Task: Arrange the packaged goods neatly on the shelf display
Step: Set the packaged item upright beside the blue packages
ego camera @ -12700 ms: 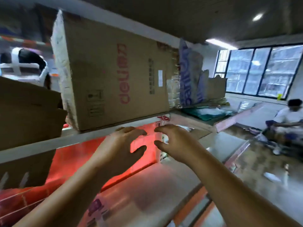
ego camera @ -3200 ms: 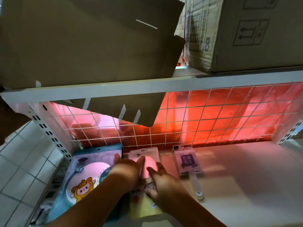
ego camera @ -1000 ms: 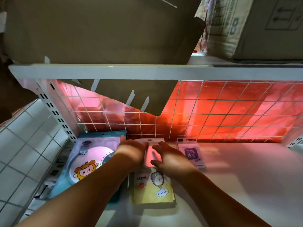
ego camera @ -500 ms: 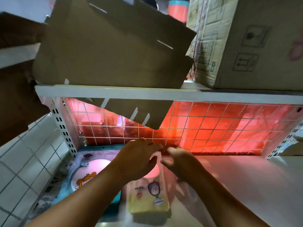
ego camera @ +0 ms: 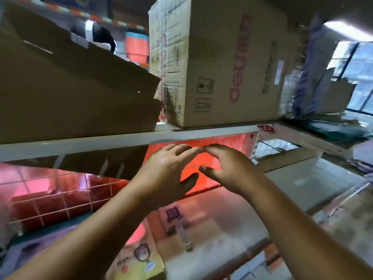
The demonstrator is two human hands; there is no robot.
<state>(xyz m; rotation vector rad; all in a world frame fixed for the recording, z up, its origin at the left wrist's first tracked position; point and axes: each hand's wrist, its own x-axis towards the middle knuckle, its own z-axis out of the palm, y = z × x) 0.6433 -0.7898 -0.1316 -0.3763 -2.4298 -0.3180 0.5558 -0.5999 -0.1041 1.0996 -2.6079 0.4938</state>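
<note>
Printed cardboard box (ego camera: 232,63) beside torn carton (ego camera: 70,93); window (ego camera: 359,77) at right

Above the white shelf rail (ego camera: 90,143) a red-lettered cardboard box (ego camera: 232,67) and a flattened carton (ego camera: 70,87) leave only a narrow slot between them; below the rail's left part a cardboard flap (ego camera: 101,166) hangs into the opening; a wire grid (ego camera: 60,195) closes the back; below the rail's right part the lower shelf (ego camera: 232,225) lies open, with a carded package (ego camera: 173,216) and a yellow package (ego camera: 139,261) lying flat.
</note>
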